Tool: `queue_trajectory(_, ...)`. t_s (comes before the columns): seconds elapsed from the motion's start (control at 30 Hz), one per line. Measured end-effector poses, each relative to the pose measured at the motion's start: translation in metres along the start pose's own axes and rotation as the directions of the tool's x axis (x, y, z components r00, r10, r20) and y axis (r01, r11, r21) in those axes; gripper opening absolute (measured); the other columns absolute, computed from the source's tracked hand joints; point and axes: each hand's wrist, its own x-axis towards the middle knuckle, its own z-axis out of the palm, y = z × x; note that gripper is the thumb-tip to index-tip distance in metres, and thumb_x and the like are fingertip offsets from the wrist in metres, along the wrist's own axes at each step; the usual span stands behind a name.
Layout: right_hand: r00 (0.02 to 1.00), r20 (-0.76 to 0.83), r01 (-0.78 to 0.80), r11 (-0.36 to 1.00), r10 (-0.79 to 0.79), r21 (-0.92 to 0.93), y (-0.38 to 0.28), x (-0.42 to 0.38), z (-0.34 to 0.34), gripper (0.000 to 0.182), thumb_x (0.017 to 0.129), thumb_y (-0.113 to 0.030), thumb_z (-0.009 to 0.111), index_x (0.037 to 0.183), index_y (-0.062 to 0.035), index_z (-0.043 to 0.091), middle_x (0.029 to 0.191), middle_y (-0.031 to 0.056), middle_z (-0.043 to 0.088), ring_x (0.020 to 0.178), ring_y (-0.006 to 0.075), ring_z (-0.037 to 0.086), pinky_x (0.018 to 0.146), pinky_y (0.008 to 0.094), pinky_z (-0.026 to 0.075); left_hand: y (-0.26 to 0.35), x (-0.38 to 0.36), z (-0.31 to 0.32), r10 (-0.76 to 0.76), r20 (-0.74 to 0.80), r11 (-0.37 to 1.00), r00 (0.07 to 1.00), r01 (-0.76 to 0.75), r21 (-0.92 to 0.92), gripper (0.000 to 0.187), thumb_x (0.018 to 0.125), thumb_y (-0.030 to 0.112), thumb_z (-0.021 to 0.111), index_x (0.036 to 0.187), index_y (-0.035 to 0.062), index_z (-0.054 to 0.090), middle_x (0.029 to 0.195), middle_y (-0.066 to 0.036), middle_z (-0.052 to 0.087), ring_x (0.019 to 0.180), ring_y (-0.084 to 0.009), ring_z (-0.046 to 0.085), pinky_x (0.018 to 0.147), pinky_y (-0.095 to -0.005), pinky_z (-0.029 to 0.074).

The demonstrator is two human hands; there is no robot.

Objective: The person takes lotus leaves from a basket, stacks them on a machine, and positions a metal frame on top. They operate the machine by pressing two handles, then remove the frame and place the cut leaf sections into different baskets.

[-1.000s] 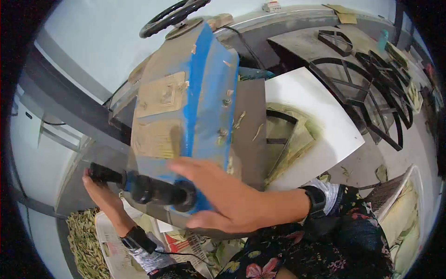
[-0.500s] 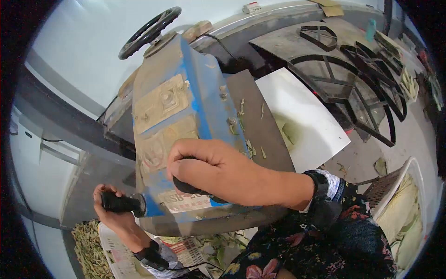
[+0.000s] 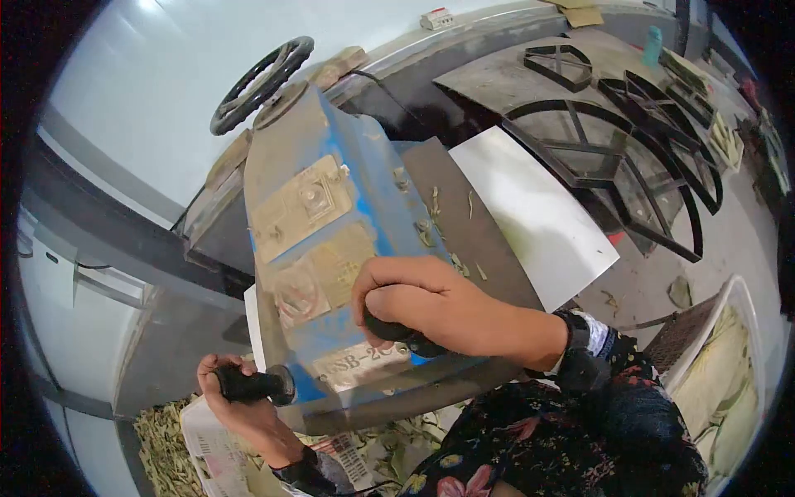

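Backed by smooth pale wall (image 3: 157, 91); filled centrally by dusty blue metal press head (image 3: 331, 240). Gripping rounded black handles (image 3: 248, 386), fingers curled closed: at lower left with left hand (image 3: 238, 414), at centre with right hand (image 3: 435, 305).

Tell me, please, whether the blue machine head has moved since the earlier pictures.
Yes, the blue machine head has moved rightward, now covering more of the white board.

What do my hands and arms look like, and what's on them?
Your left hand and right hand are ungloved. Each wrist has a black strap and pale patterned cuff. A thin black cable shows near the left.
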Motion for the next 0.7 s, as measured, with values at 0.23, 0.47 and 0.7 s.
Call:
queue_trajectory(0.23, 0.999, -0.040, 0.030, 0.999, -0.029, 0.032, 0.012, -0.004, -0.004, 0.019, 0.087, -0.012, 0.042, 0.083, 0.0018, 0.054, 0.073, 0.0052, 0.053, 0.068, 0.0117, 0.049, 0.065, 0.0272, 0.041, -0.003, -0.009, 0.010, 0.024, 0.016, 0.999, 1.000, -0.024, 0.029, 0.033, 0.084, 0.031, 0.055, 0.105, 0.0053, 0.049, 0.081, -0.010, 0.053, 0.064, -0.0173, 0.050, 0.057, -0.0259, 0.041)
queue_trajectory(0.47, 0.994, -0.106, -0.023, 1.000, 0.025, 0.018, 0.005, -0.011, -0.001, 0.022, 0.089, -0.016, 0.043, 0.081, 0.0007, 0.054, 0.073, 0.0048, 0.052, 0.071, 0.0127, 0.049, 0.067, 0.0282, 0.042, -0.011, -0.006, -0.001, 0.033, 0.035, 0.999, 0.999, -0.034, 0.039, 0.028, 0.084, 0.029, 0.057, 0.101, 0.0071, 0.050, 0.082, -0.009, 0.053, 0.063, -0.0170, 0.050, 0.056, -0.0263, 0.044)
queue_trajectory(0.7, 0.985, -0.167, 0.024, 0.996, -0.038, -0.086, 0.006, -0.004, 0.027, 0.022, 0.088, -0.017, 0.041, 0.086, 0.0009, 0.055, 0.074, 0.0060, 0.056, 0.070, 0.0121, 0.050, 0.068, 0.0272, 0.041, -0.007, 0.020, -0.014, 0.188, 0.032, 0.981, 0.982, -0.190, 0.045, 0.021, 0.086, 0.027, 0.053, 0.097, 0.0107, 0.046, 0.075, -0.009, 0.053, 0.055, -0.0163, 0.049, 0.047, -0.0235, 0.041)
